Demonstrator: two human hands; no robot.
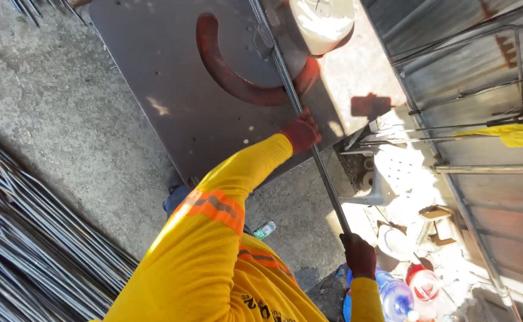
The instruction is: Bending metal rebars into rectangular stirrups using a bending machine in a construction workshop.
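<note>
My gloved left hand [300,132] grips the steel rebar [327,185] at the tabletop [154,71] edge; my right hand [359,255] clasps its near end, closer to me.

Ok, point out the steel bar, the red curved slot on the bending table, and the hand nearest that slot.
steel bar [328,189]: head view, mid-length between the hands.
red curved slot [228,80]: head view, lower bend.
left hand [300,132]: head view, back of the red glove, gripping the bar.
</note>
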